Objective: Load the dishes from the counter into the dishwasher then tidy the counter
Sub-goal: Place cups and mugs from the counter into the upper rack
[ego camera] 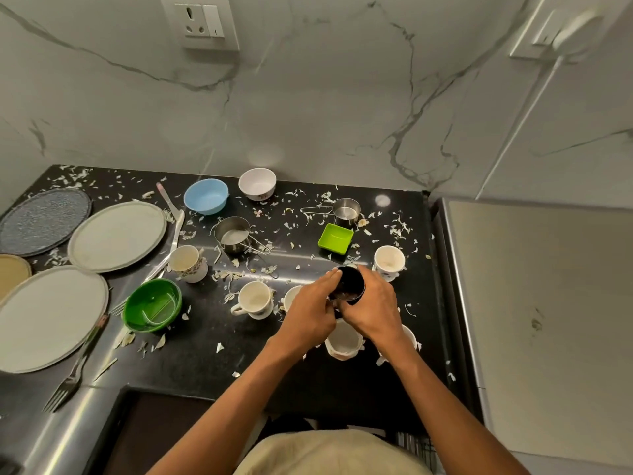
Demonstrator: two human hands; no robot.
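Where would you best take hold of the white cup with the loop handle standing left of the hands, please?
Hook the loop handle of the white cup; it juts toward the lower left. The cup stands upright with open counter on that side, so come in from there with the left hand.

Veined marble wall, black countertop

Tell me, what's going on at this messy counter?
A person is clearing dirty dishes. Both hands, the left hand and the right hand, hold a small black cup above the black counter. Plates, bowls, white cups and forks still sit there among scattered food scraps.
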